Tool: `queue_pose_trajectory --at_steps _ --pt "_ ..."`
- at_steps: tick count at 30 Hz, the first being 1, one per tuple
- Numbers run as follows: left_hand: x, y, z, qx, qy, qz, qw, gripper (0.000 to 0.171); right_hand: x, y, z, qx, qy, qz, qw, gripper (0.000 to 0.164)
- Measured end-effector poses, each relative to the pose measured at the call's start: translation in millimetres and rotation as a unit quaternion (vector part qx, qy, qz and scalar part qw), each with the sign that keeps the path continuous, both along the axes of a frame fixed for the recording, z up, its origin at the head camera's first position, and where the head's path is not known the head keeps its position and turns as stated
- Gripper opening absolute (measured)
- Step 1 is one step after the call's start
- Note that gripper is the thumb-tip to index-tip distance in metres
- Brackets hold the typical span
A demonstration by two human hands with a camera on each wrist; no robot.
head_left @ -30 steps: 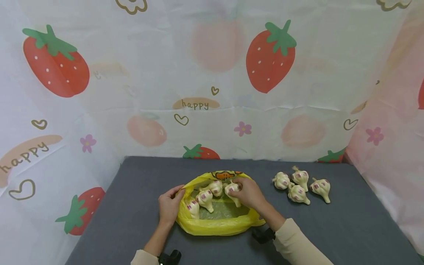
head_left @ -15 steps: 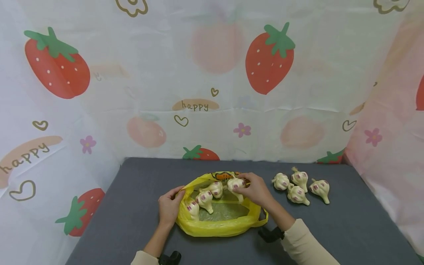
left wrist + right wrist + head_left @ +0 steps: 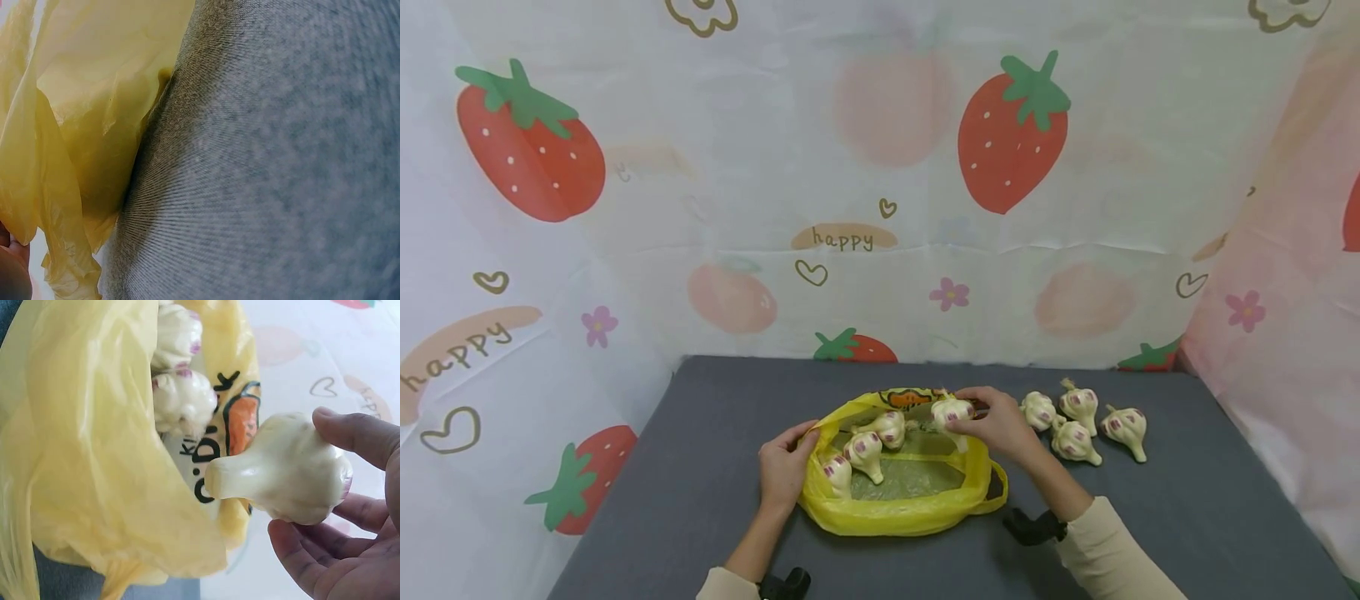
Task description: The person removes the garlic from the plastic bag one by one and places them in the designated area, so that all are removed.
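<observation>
Soft light leaves shadow beside the yellow bag [image 3: 103, 137]; grey cloth [image 3: 312, 156] blurs.

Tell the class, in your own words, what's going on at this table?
A person's left hand holds the left edge of an open yellow plastic bag. Their right hand holds a rounded, cream-white garlic bulb with purple marks by the right side of the bag's mouth. Three more bulbs show inside the bag, and four others sit grouped on the dark grey table, right of the bag.
</observation>
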State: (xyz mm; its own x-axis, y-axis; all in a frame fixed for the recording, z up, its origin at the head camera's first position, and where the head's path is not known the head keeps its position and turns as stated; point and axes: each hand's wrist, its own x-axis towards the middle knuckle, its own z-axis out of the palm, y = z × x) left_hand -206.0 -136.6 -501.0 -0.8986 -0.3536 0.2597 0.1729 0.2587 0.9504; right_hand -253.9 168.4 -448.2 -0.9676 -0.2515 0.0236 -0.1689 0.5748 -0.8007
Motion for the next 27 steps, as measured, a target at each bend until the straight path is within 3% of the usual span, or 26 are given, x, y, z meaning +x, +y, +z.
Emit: queue_pose_trajectory --at_steps 14,27 --pt "-1.5 -1 1.3 0.002 -0.005 -0.001 1.0000 0.019 -4.1 21 7.3 -0.003 0.045 0.006 0.999 0.050" --pt "-0.5 -1 0.2 0.002 -0.009 0.000 1.0000 0.019 -5.1 46 21.1 0.026 0.065 -0.012 0.997 0.049"
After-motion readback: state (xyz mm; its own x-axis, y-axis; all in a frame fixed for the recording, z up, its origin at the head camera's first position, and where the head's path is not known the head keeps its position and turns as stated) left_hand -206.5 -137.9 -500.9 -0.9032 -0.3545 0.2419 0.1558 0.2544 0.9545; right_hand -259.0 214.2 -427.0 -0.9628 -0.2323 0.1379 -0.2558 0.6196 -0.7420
